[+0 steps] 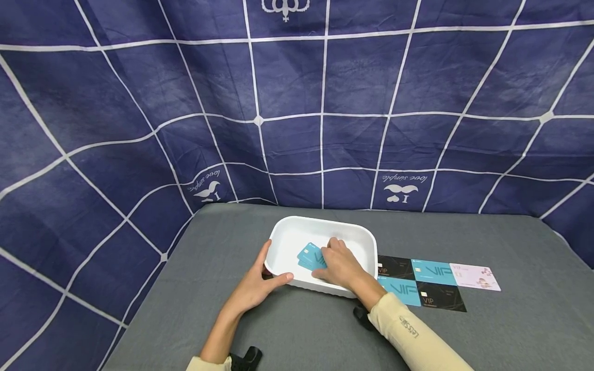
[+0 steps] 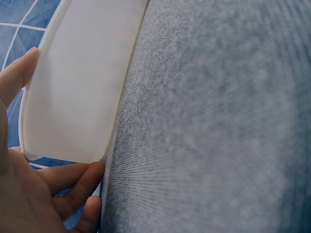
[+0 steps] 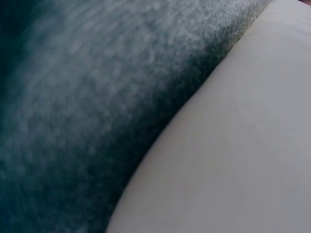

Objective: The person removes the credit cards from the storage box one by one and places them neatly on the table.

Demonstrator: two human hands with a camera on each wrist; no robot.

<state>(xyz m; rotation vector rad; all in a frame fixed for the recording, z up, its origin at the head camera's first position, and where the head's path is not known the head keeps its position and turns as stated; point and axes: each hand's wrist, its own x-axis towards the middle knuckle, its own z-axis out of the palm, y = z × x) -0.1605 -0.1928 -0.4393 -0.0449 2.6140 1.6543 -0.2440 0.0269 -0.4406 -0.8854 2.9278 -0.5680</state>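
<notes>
A white plastic tray (image 1: 287, 229) with rounded corners sits on the grey surface. My left hand (image 1: 254, 288) grips its near left corner, thumb over the front rim and fingers along the side. In the left wrist view the thumb is against the rim and the curled fingertips are low by the tray's base. Inside the tray lie overlapping blue VIP cards (image 1: 308, 256). My right hand (image 1: 341, 265) reaches in over the front wall and pinches their right end between thumb and curled fingers, hiding that end. Only the tray's outer wall (image 3: 233, 136) and the cloth show in the right wrist view.
Right of the tray, flat cards form two rows: a black card (image 1: 394, 267), a blue card (image 1: 433, 271) and a pink card (image 1: 475, 276) behind, another blue card (image 1: 399, 291) and black card (image 1: 441, 296) in front. A blue checked curtain (image 1: 297, 144) hangs behind.
</notes>
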